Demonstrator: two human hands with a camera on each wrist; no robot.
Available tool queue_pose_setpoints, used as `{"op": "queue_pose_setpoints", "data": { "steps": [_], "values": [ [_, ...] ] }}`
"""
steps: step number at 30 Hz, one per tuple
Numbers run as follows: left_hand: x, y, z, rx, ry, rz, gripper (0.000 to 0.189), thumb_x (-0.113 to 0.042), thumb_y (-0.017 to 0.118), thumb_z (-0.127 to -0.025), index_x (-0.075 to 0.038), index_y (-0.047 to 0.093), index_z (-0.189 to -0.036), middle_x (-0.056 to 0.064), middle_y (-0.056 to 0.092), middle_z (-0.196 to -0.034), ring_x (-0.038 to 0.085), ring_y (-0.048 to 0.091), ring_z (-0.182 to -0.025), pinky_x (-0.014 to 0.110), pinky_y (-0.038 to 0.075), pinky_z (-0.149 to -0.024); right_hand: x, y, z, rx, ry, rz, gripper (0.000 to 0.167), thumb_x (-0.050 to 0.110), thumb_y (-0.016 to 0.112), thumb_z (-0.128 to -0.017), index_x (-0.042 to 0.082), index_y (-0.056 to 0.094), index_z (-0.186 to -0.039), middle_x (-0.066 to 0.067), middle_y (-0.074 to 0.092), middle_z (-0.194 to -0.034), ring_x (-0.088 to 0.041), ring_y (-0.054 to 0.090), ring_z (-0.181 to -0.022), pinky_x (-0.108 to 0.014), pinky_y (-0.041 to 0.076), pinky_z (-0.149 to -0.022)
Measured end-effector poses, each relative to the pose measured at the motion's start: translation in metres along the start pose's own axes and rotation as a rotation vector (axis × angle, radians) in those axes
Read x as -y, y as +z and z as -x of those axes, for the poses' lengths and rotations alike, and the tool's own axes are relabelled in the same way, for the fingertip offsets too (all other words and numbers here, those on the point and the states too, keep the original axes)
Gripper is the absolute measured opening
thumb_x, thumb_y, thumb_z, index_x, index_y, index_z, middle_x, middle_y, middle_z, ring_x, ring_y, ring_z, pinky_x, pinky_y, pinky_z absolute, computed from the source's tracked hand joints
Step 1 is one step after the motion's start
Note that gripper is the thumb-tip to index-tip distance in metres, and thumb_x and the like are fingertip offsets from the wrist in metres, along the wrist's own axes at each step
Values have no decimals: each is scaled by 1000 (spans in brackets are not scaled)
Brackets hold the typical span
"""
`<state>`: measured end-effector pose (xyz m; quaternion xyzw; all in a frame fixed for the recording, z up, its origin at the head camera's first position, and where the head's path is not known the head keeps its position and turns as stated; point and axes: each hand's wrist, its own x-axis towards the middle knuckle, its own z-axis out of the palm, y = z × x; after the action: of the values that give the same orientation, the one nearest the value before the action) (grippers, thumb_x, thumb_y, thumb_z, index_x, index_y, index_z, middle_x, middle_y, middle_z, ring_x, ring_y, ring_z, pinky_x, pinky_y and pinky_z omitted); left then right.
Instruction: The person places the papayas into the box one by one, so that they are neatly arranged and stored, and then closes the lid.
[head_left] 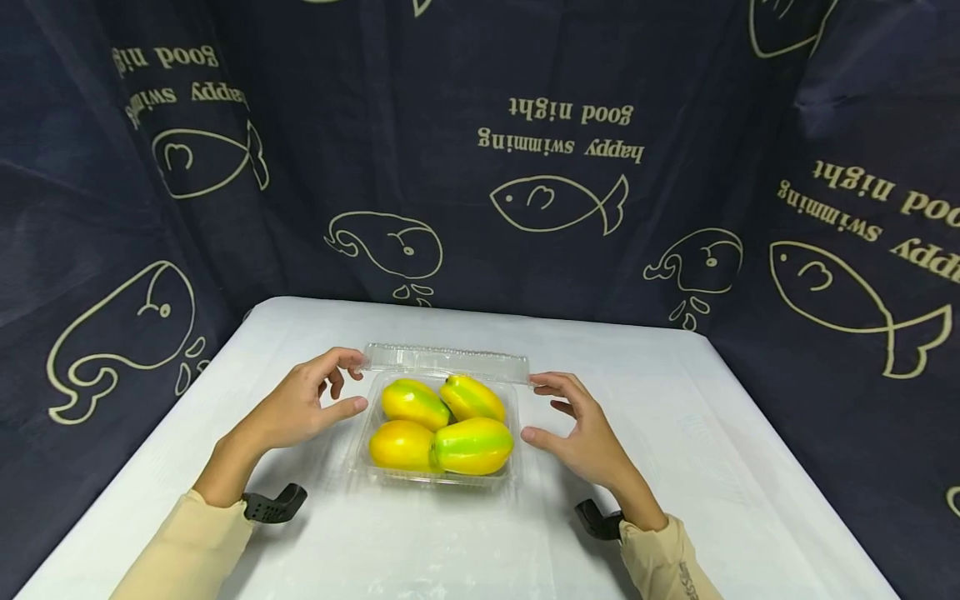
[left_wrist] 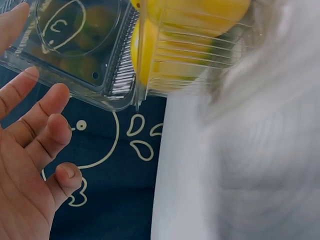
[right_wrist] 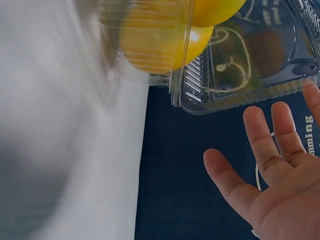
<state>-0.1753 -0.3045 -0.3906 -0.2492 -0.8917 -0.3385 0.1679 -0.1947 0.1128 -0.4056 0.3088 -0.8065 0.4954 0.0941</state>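
Observation:
In the head view a clear plastic clamshell box [head_left: 442, 478] sits mid-table, holding several yellow-green, papaya-like fruits [head_left: 474, 447]. Its hinged lid [head_left: 450, 361] is raised at the far side. The left hand [head_left: 300, 406] is at the lid's left edge, fingertips touching it, thumb apart near the box's left wall. On the opposite side, the right hand [head_left: 581, 433] has its index fingertip at the lid's right corner, its thumb beside the fruit. Both wrist views show the fingers spread and relaxed against the transparent lid [left_wrist: 117, 102], with the other fingers free of it.
A white cloth covers the table [head_left: 652, 375]. Dark blue drapes [head_left: 450, 100] printed with fish and whales hang behind it and on both sides. Each wrist wears a black band with a camera mount [head_left: 276, 504], close to the tabletop.

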Motion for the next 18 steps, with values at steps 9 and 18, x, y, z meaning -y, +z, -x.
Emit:
{"op": "queue_pose_setpoints", "data": {
  "steps": [9,18],
  "values": [
    [-1,0,12,2,69,4,47,-20,80,-85,-15,58,-126,-12,59,-105,12,54,-76,26,42,-67,-5,-1,8,18,-76,-6,61,26,83,-83,21,57,-137,1,54,-137,-18,55,-124,-57,47,-100],
    [-4,1,21,-2,86,25,49,-18,82,-82,-22,58,-124,-11,61,-106,9,52,-75,26,40,-65,-3,2,12,34,-101,12,49,41,75,-89,20,61,-131,-1,57,-134,-16,54,-124,-60,47,-97]
  ]
}}
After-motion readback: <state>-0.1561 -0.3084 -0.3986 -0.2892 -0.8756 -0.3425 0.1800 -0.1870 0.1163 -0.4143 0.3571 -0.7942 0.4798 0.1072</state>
